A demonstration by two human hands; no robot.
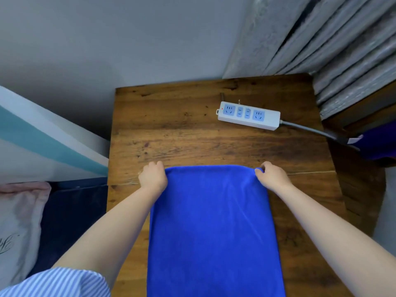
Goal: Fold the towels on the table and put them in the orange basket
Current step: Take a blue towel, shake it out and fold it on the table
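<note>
Both hands, left hand point(152, 177) and right hand point(271, 175), pinch the blue towel's point(212, 228) far corners; uneven pulling probably skews the fold.

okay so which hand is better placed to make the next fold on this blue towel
Neither alone. The left hand and right hand each pinch a far corner of the blue towel, evenly placed, so both would likely fold it together.

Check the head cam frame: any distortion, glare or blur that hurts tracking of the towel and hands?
Head view: strong wide-angle bowing, the wooden table edges flare outward; soft even light, no hard shadows; the blue towel is saturated, with faint sheen streaks and little texture; left hand, right hand and power strip look sharp.
</note>
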